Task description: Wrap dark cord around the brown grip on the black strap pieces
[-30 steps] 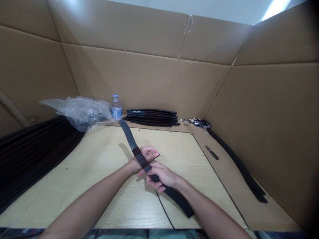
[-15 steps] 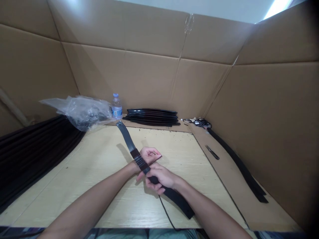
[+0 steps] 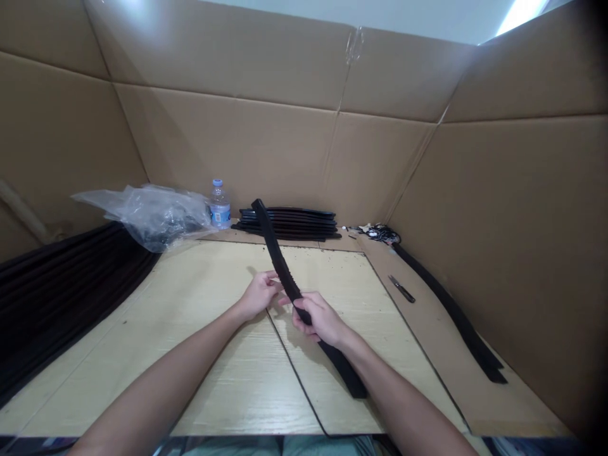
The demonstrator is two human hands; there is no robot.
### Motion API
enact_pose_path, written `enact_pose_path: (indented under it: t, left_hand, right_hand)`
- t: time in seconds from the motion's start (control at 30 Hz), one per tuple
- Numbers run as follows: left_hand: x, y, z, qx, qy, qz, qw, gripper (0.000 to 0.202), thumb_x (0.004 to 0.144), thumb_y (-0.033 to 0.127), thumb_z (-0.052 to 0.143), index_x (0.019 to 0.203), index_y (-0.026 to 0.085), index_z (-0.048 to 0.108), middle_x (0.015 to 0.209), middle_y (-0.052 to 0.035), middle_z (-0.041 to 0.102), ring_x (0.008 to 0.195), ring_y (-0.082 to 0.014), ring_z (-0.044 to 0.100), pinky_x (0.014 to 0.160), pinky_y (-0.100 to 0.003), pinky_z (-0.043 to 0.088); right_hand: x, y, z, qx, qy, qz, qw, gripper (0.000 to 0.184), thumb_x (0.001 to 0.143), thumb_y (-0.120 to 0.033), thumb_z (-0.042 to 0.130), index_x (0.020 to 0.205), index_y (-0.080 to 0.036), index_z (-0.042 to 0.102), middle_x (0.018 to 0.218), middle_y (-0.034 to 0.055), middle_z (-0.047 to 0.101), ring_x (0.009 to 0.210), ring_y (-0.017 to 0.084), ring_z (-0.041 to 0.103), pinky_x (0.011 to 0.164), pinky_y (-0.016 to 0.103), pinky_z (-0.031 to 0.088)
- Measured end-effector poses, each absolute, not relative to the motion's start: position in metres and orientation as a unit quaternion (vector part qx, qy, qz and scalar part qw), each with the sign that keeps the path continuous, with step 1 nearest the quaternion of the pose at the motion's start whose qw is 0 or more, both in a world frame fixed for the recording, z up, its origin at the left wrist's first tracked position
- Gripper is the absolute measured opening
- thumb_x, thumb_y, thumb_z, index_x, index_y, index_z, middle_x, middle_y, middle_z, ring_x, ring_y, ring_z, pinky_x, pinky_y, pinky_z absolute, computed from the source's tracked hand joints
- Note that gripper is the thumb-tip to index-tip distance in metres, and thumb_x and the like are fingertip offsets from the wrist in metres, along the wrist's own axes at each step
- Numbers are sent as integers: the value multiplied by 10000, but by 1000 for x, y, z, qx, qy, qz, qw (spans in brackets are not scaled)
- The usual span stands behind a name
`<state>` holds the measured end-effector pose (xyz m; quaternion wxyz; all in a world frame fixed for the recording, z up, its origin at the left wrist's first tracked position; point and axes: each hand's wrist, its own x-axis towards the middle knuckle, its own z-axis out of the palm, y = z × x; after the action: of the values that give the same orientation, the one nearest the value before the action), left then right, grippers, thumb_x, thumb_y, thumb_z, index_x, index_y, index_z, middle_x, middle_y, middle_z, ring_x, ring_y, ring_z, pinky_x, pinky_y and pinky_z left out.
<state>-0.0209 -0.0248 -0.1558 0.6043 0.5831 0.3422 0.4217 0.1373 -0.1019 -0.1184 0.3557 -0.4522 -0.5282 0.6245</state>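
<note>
My right hand (image 3: pixel 323 316) is wrapped round the middle of a long, curved black strip (image 3: pixel 266 228), which slants up and away over the table. Ridged turns of winding (image 3: pixel 287 278) show along the strip, just beyond that hand. Close by on the strip's left side is my left hand (image 3: pixel 259 294), its thumb and fingers pinched together. A thin black cord (image 3: pixel 294 367) runs from beneath the left hand down to the table's front edge. The exact spot where the fingers grip the cord is partly hidden.
Several similar black strips (image 3: pixel 289 221) are stacked at the back beside a water bottle (image 3: pixel 220 206) and a clear plastic bag (image 3: pixel 161 218). Dark long material (image 3: pixel 61 297) lies left. At right are a knife (image 3: pixel 401 289), more black strips (image 3: pixel 456 316) and cardboard walls (image 3: pixel 522 209).
My left hand has come from beyond the strip back to its left side, and the cord has shifted left with it. The strip has turned over and points more steeply away.
</note>
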Motion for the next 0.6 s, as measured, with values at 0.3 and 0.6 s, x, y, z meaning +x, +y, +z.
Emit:
enact_pose_path:
  t: [0.3, 0.6]
  left_hand:
    - [-18, -30, -150, 523, 353, 380, 676, 249, 651, 206, 677, 866, 100, 610, 530, 36, 528, 342, -5, 202, 352, -180, 89]
    - [-19, -30, -154, 526, 339, 384, 679, 275, 681, 319, 743, 840, 127, 628, 444, 96, 361, 340, -16, 183, 348, -188, 84]
  right_hand:
    - [141, -99, -121, -475, -635, 461, 398, 235, 828, -219, 387, 702, -153, 573, 489, -36, 478, 380, 80, 389, 402, 212, 286]
    - [146, -91, -119, -513, -647, 333, 456, 197, 797, -316, 568, 729, -146, 639, 555, -36, 491, 499, 99, 419, 464, 219, 300]
